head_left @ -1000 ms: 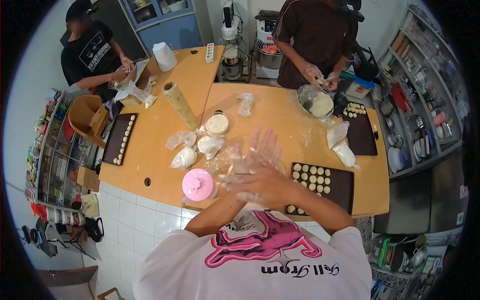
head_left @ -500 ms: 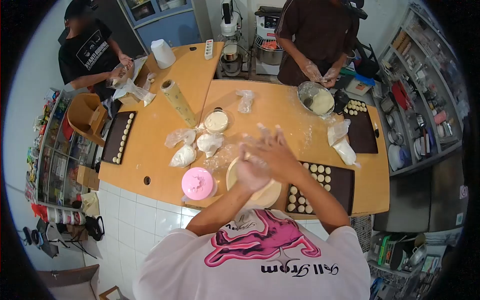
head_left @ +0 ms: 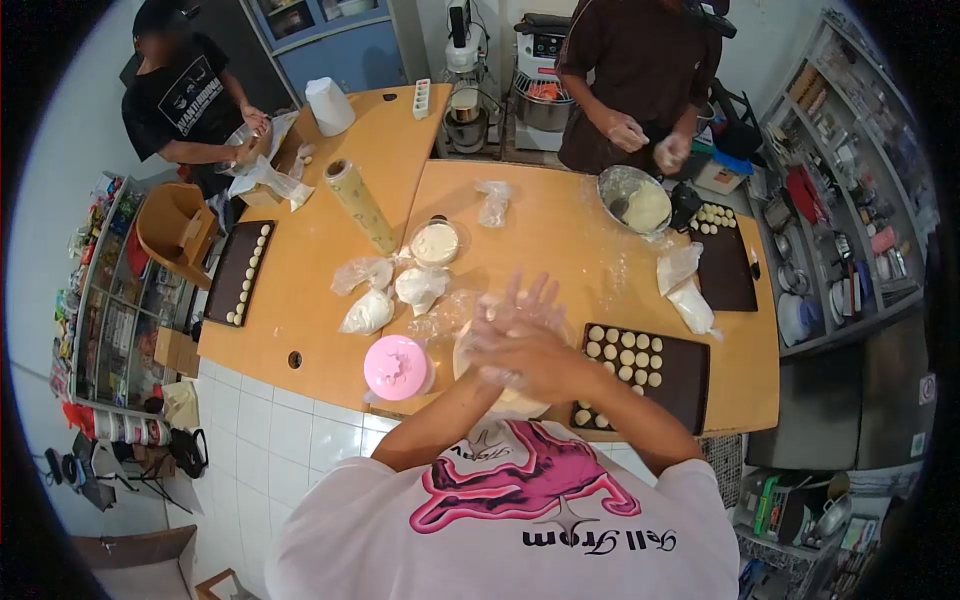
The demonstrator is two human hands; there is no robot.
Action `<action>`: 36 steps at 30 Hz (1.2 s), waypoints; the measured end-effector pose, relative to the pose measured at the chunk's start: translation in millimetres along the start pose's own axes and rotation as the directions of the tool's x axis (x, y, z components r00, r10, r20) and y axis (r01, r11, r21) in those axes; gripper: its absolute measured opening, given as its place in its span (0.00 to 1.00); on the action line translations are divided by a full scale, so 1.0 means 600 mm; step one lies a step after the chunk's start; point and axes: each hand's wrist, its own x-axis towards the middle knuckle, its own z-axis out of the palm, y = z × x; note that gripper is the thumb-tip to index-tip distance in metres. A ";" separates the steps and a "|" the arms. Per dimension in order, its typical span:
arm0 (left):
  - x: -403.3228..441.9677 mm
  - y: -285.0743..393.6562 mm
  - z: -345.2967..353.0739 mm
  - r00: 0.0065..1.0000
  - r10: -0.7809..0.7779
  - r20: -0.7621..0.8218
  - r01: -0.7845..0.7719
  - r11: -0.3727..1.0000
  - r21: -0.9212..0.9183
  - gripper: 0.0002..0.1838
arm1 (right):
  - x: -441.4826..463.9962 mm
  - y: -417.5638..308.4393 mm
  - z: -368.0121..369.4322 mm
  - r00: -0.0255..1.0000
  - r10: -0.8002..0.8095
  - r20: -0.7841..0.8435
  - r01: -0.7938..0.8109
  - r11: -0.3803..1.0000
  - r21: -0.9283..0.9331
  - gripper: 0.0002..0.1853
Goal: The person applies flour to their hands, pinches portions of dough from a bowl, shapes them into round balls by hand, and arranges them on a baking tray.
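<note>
My left hand (head_left: 515, 305) is floury, its fingers stretched out and spread away from me. Across its palm lies my right hand (head_left: 535, 362), its fingers laid flat over the left hand. Whether anything is between the palms is hidden. Both hands are above a pale round bowl (head_left: 463, 362), which they partly cover. A pink-lidded container (head_left: 396, 367) stands left of the bowl. To its right is a dark baking tray (head_left: 680, 375) with rows of small pale dough balls (head_left: 627, 357).
Bags of white powder (head_left: 368, 312) and a small bowl (head_left: 434, 243) are beyond the pink lid. A cling-film roll (head_left: 358, 205) stands farther back. Across the table, a co-worker (head_left: 640, 90) stands by a metal bowl (head_left: 620, 185) of dough; another person (head_left: 190, 95) works at far left.
My hands have shifted against each other: the right hand has come back across the left palm, and the left fingers now reach forward. The co-worker opposite has moved their hands apart.
</note>
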 end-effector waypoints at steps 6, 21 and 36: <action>-0.015 0.002 0.021 0.980 -0.031 0.198 0.033 0.999 -0.009 0.39 | 0.014 0.043 -0.031 0.978 0.192 -0.085 -0.207 0.945 -0.252 0.28; 0.010 -0.003 -0.060 0.917 -0.025 0.397 0.045 0.998 -0.042 0.39 | -0.008 -0.019 -0.018 0.994 -0.037 0.103 0.034 0.999 0.029 0.27; -0.035 0.011 0.018 0.990 -0.094 0.108 0.112 0.978 -0.176 0.45 | -0.007 0.021 -0.013 0.997 0.079 0.008 -0.078 0.992 -0.098 0.28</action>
